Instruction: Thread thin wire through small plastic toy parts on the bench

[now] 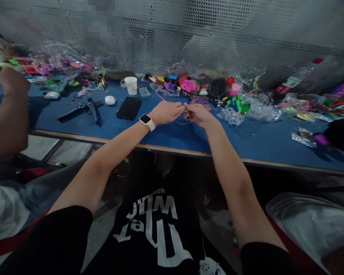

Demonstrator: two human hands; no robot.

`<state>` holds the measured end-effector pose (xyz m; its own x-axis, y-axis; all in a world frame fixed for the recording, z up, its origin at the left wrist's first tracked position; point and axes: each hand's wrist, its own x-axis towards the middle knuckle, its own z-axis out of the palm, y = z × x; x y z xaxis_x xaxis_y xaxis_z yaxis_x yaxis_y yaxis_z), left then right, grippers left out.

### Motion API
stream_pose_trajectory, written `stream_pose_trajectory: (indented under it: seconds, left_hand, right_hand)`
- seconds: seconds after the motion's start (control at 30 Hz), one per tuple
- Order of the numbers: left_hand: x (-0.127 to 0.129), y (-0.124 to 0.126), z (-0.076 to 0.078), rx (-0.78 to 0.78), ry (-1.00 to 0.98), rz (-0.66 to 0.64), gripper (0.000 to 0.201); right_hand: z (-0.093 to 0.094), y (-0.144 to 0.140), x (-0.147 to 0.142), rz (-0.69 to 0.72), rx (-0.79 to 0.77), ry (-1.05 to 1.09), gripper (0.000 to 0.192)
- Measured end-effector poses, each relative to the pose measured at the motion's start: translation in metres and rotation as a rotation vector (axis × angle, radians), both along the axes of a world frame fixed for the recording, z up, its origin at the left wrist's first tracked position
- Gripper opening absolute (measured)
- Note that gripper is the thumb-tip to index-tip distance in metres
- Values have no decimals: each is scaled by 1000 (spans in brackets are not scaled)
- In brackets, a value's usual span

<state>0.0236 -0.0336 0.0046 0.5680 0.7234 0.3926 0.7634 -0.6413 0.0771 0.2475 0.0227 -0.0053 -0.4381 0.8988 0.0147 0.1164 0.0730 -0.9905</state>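
Observation:
My left hand (168, 111) and my right hand (198, 113) meet above the blue table, fingertips pinched together. A thin pale thread (183, 123) loops below the fingers, from one hand to the other. Whatever else sits between the fingertips is too small and covered to make out. Behind my left hand a slim pink stick (161, 97) pokes out toward the back; I cannot tell whether the hand grips it. A white-strapped watch (146, 120) is on my left wrist. Just beyond my right hand lies a purple patterned piece (200, 101).
Along the perforated metal panel (166, 42) runs a heap of colourful small pieces and clear plastic bags (263, 109). Left of me are a black phone (129, 107), a white cup (131, 85), a white case (110, 100) and black straps (77, 112). Another person's arm (10, 103) reaches in at far left.

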Motion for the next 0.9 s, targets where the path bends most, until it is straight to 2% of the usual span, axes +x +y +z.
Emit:
stream_pose_trajectory:
  seconds: [0.07,0.17,0.3,0.43,0.5,0.67,0.9]
  left_hand:
    - [1,-1,0,8,-10,21,32]
    - [3,-1,-1,4,-70,99,34]
    - [1,1,-3,-1,-104,181,34]
    - [-3,11,-10,-22,-150,205,27]
    - [-6,18,-13,-52,-206,173,26]
    - [-12,29,-19,-148,-357,-21,37]
    - [-17,36,-27,-106,-427,-76,39]
  right_hand:
    - [0,0,-2,-23,42,6,70]
    - [-1,0,-4,-75,205,16,69]
    - [-2,1,-5,-137,453,-36,58]
    - [-5,-1,-5,-159,645,-111,44]
    - [-5,-1,-5,-165,711,-155,37]
    - [-5,-2,-4,-136,822,-259,30]
    - [-3,-7,-4,-141,1014,-460,30]
